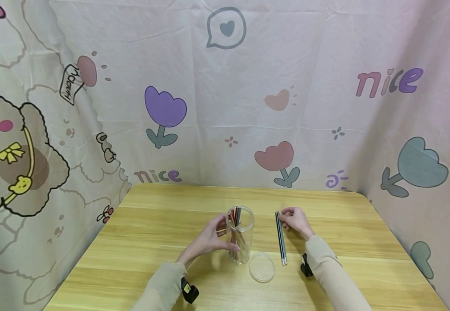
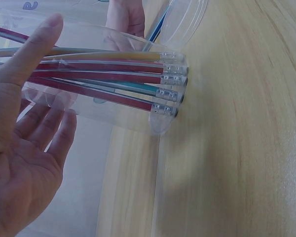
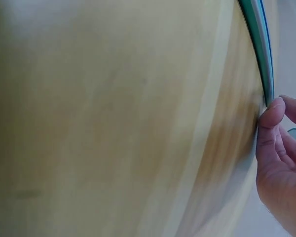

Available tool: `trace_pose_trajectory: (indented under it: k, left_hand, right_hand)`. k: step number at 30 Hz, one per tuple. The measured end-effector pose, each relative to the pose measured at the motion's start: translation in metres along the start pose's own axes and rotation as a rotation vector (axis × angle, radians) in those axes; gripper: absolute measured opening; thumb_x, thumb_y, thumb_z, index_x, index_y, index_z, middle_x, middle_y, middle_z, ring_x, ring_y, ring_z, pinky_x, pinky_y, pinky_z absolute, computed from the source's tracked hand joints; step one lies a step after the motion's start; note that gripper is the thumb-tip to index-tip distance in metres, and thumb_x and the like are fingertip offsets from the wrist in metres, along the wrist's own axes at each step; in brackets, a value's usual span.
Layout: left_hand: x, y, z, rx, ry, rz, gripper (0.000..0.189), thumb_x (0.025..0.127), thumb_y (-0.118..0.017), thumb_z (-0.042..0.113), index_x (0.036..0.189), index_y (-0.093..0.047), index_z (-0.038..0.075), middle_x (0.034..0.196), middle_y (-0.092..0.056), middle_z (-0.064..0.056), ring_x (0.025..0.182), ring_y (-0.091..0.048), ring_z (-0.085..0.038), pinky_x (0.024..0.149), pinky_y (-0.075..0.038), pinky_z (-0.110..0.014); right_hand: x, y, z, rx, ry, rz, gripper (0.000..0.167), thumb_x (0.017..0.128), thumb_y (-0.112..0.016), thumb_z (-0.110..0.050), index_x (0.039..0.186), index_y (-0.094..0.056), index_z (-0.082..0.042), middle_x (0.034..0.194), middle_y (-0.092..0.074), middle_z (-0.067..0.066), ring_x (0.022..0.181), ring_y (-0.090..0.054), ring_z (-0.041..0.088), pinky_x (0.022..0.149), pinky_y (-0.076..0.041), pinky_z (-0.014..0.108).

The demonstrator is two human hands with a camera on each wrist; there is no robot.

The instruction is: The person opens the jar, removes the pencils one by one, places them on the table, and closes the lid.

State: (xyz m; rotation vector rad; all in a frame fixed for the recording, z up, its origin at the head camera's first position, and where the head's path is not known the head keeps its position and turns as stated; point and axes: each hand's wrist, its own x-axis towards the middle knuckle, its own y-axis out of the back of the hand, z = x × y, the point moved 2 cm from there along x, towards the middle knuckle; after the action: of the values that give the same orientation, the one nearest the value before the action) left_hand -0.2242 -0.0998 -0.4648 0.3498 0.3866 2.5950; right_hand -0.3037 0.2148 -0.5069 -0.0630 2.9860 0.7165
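Observation:
A clear plastic jar (image 1: pixel 244 242) stands on the table without its lid, holding several pencils (image 2: pixel 108 69) in red, yellow and teal, their eraser ends down at its base. My left hand (image 1: pixel 207 239) grips the jar from the left, thumb on the near side and fingers round the far side. To the jar's right lie a dark pencil (image 1: pixel 278 233) and a teal pencil (image 1: pixel 281 244), side by side, eraser ends towards me. My right hand (image 1: pixel 296 221) pinches the far end of the teal pencil (image 3: pixel 259 44) between thumb and forefinger.
A round clear lid (image 1: pixel 261 268) lies flat on the wooden table (image 1: pixel 151 224), between the jar and the loose pencils. Printed cloth (image 1: pixel 225 108) hangs behind the table and at both sides.

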Motion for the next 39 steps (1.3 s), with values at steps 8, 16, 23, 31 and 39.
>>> trace_pose_trajectory:
  k: [8, 16, 23, 31, 39]
  left_hand:
    - [0.001, 0.000, 0.000, 0.003, -0.016, -0.006, 0.088, 0.071, -0.092, 0.017, 0.144, -0.046, 0.003, 0.141, -0.059, -0.020, 0.134, -0.055, -0.041, 0.115, -0.046, -0.050]
    - [0.001, 0.000, 0.000, -0.003, -0.013, -0.009, 0.089, 0.071, -0.093, 0.020, 0.145, -0.046, 0.004, 0.142, -0.059, -0.020, 0.135, -0.054, -0.041, 0.116, -0.046, -0.050]
    - [0.001, 0.000, -0.001, 0.013, -0.012, -0.006, 0.088, 0.071, -0.093, 0.020, 0.144, -0.046, 0.004, 0.141, -0.059, -0.019, 0.134, -0.056, -0.040, 0.115, -0.046, -0.050]
    - [0.001, 0.001, -0.002, 0.001, -0.001, -0.003, 0.089, 0.071, -0.093, 0.021, 0.145, -0.045, 0.006, 0.141, -0.059, -0.018, 0.134, -0.055, -0.040, 0.115, -0.046, -0.050]
    - [0.000, 0.001, -0.001, -0.003, -0.005, -0.008, 0.087, 0.072, -0.092, 0.019, 0.144, -0.046, 0.006, 0.141, -0.060, -0.018, 0.134, -0.055, -0.040, 0.115, -0.046, -0.049]
  right_hand:
    - [-0.003, 0.005, 0.002, 0.077, 0.001, -0.008, 0.036, 0.095, -0.064, -0.003, 0.123, -0.055, 0.018, 0.080, -0.068, 0.012, 0.059, -0.058, 0.009, 0.050, -0.054, 0.019]
    - [-0.008, 0.008, -0.002, 0.140, 0.044, 0.001, 0.038, 0.096, -0.063, -0.002, 0.126, -0.054, 0.019, 0.077, -0.069, 0.011, 0.057, -0.058, 0.009, 0.049, -0.053, 0.019]
    - [-0.013, 0.007, -0.009, 0.182, 0.090, 0.022, 0.041, 0.094, -0.065, -0.003, 0.128, -0.054, 0.018, 0.080, -0.068, 0.012, 0.055, -0.057, 0.009, 0.046, -0.050, 0.019]
    - [-0.026, 0.003, -0.025, 0.253, 0.125, 0.026, 0.044, 0.094, -0.066, -0.004, 0.132, -0.053, 0.016, 0.083, -0.063, -0.002, 0.060, -0.058, 0.008, 0.051, -0.051, 0.017]
    - [-0.045, -0.006, -0.049, 0.342, 0.196, 0.021, 0.038, 0.094, -0.067, -0.004, 0.128, -0.059, 0.012, 0.083, -0.063, -0.004, 0.059, -0.057, 0.005, 0.052, -0.050, 0.017]
